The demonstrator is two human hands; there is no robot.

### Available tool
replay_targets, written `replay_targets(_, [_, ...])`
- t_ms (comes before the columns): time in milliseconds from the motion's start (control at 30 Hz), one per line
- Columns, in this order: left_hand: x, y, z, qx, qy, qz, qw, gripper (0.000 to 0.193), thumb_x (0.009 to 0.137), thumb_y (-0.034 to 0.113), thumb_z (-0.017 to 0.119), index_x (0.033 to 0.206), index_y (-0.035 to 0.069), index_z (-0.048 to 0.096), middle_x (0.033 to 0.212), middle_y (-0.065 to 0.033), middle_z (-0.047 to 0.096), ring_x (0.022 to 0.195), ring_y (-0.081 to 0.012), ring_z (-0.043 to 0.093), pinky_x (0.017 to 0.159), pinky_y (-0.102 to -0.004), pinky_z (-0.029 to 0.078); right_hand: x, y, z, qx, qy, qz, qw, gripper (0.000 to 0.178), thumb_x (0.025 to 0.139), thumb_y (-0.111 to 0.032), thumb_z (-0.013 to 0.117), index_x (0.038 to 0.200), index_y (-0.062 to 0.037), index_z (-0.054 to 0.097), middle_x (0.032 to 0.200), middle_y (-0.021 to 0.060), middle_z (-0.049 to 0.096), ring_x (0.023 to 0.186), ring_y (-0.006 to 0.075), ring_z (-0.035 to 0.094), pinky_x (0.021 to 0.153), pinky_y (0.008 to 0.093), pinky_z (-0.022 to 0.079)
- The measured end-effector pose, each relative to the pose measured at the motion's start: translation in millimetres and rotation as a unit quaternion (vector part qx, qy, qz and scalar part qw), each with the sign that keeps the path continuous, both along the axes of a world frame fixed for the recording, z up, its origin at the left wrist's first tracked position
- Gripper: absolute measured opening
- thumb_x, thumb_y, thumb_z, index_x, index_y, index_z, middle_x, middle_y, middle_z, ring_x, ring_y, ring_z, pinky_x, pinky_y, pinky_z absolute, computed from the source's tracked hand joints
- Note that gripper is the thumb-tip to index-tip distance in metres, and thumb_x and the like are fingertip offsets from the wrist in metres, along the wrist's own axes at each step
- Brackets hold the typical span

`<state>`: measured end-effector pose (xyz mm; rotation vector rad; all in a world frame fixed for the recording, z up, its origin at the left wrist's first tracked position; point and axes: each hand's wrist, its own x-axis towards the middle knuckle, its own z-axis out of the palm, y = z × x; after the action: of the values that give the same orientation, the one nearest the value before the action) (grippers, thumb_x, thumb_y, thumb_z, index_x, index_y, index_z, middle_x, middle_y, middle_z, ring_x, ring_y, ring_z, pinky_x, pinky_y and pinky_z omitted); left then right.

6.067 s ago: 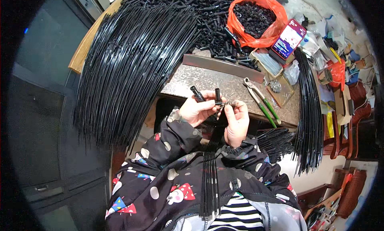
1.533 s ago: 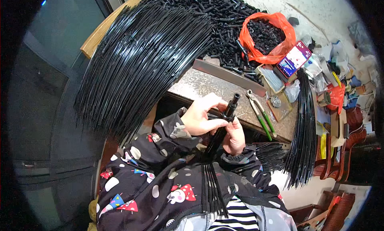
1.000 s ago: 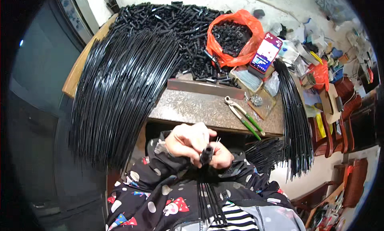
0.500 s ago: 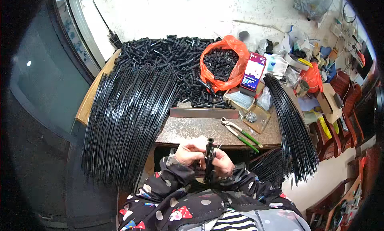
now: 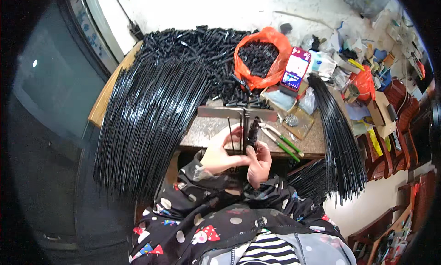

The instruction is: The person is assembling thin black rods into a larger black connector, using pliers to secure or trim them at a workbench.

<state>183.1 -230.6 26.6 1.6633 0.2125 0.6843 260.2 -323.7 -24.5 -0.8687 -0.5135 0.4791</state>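
While my two hands come together just over the near edge of the surface (image 5: 209,133), a glossy black tubular piece (image 5: 253,133) stands nearly upright between them, its outline stepped and ridged. My right hand (image 5: 260,164) pinches its lower end, thumb pressed along the near side. My left hand (image 5: 223,154) curves beside it, thumb reaching across toward my right thumb; slim, straight black rods (image 5: 245,132) rise close against the tube's left side, and one more stands a little apart in front of my left palm. I cannot tell how tightly my left fingers grip, since the rods and thumb cover them.

Under the work, the surface is brown, speckled and stone-like. A flat, dull metal bar (image 5: 216,111) lies across it behind my hands, and metal pincers with slim green handles (image 5: 285,146) lie just to the right. Beyond the bar spreads a jumbled heap of short black plastic tubes (image 5: 179,49), next to a crinkled orange-red plastic bag (image 5: 281,39) full of small black parts. On my left, a broad sheaf of long, shiny black rods (image 5: 147,127) fans over the edge; a narrower black bundle (image 5: 337,145) droops on my right, near an upright phone with a red-rimmed screen (image 5: 295,71).
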Motion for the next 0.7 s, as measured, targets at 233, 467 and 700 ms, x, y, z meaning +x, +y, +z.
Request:
replay_targets(233, [-22,13,-3,-0.046,0.019,-0.02,0.999,0.022,0.07,0.002,0.068,0.089,0.001,0.058,0.079,-0.0037,0.061,0.075,-0.0084,0.057,0.068,-0.0239,0.047,6,-10,17,-0.138,-0.169,0.13,0.967,0.013,0.072,0.0,0.065,0.083,0.0052,0.06,0.081,0.0054,0.061,0.077,0.0089,0.055,0.07,0.0218,0.043])
replay_targets(467, [-28,36,-15,0.068,-0.024,-0.253,0.965,0.038,0.056,0.007,0.078,0.089,-0.001,0.06,0.08,-0.0088,0.061,0.071,-0.0157,0.057,0.061,-0.0282,0.045,37,-6,20,-0.154,-0.039,0.458,0.875,0.025,0.056,0.011,0.069,0.07,-0.0032,0.054,0.072,-0.0004,0.057,0.066,0.0076,0.053,0.061,0.0218,0.043])
replay_targets(700, [-16,12,-17,0.017,0.057,-0.078,0.995,0.047,0.065,0.01,0.073,0.104,0.0,0.049,0.093,-0.0063,0.055,0.086,-0.0166,0.053,0.077,-0.0286,0.042,40,2,13,-0.187,-0.034,0.278,0.942,0.023,0.064,0.0,0.072,0.069,-0.006,0.05,0.065,-0.0017,0.053,0.061,0.0053,0.051,0.057,0.0198,0.042])
